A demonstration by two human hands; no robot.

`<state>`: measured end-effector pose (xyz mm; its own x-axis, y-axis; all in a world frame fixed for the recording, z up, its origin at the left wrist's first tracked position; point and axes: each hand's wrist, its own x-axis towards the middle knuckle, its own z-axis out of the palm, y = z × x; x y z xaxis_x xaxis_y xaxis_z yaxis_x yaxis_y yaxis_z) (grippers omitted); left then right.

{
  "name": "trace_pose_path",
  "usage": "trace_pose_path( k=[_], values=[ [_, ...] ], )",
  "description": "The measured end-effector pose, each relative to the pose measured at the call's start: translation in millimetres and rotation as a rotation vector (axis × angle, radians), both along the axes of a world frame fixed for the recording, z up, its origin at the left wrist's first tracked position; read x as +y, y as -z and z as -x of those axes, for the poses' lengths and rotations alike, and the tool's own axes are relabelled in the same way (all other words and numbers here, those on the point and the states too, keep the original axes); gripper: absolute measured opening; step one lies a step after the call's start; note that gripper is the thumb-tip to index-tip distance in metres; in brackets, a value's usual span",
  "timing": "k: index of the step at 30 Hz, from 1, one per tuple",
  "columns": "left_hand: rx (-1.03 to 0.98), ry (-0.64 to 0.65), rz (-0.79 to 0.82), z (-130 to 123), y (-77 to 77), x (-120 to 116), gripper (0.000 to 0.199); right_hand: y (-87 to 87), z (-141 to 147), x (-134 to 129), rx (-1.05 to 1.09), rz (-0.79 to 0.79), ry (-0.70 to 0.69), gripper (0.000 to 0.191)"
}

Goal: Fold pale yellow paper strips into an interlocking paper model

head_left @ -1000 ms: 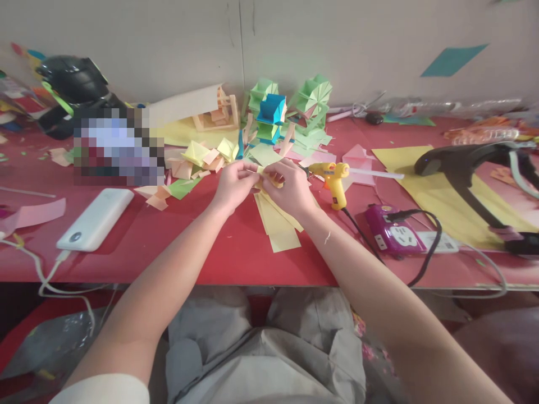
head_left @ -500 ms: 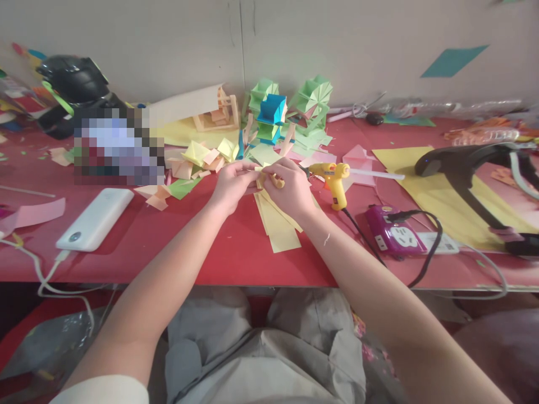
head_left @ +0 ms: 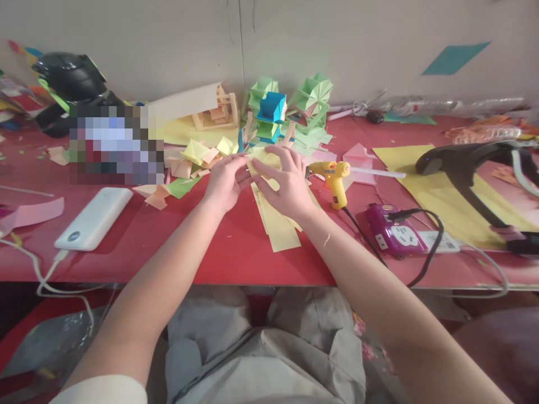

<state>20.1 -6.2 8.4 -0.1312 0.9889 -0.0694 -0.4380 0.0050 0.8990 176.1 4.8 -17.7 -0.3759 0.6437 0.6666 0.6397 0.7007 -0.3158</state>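
A small pale yellow paper piece [head_left: 269, 160] is between my two hands near the middle of the table. My left hand [head_left: 227, 182] grips its left edge between thumb and fingers. Fingers of my right hand [head_left: 284, 180] are bent around its right side, thumb and forefinger on the paper. Under and in front of my right hand lie pale yellow paper strips [head_left: 283, 233], partly covered by it. Just right of that hand a yellow glue gun [head_left: 336, 182] rests on the table with a clear stick in its back.
Behind my hands stand a blue and green folded paper model [head_left: 270, 115] and green paper wheels [head_left: 314, 95]. A white power bank [head_left: 95, 219] lies left; a purple power socket [head_left: 393, 230] and black headset strap [head_left: 458, 174] lie right.
My right hand's fingers have spread from a tight pinch, and more of the yellow paper shows between the hands. My left hand has shifted slightly left.
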Motion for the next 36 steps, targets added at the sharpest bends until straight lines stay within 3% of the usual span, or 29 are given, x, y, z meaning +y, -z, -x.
trace_pose_path(
  k=[5,9,15,18,27,32,36],
  values=[
    [0.062,-0.049,-0.036,2.4,1.2,1.8,0.021,-1.1,-1.9,1.4,0.018,0.028,-0.062,0.036],
    [0.193,-0.120,-0.091,5.3,2.7,3.6,0.017,-10.5,-3.7,-0.9,0.246,0.114,-0.083,0.042],
    [0.361,-0.114,-0.215,4.5,6.2,1.6,0.026,-15.8,-5.3,4.4,0.591,0.588,-0.177,0.050],
    [0.393,-0.102,-0.228,4.5,7.7,1.9,0.023,-14.1,-5.2,7.4,0.675,0.731,-0.237,0.049],
    [0.348,-0.054,-0.169,7.9,6.0,2.4,0.019,-10.8,-9.2,11.8,0.744,0.804,-0.262,0.046],
    [0.406,0.084,-0.099,16.5,-0.9,-1.1,0.023,-9.4,-15.2,15.4,0.614,0.739,-0.239,0.051],
    [0.510,0.187,-0.178,20.5,-5.3,-6.0,0.027,-9.4,-17.8,16.8,0.518,0.673,-0.214,0.053]
  ],
)
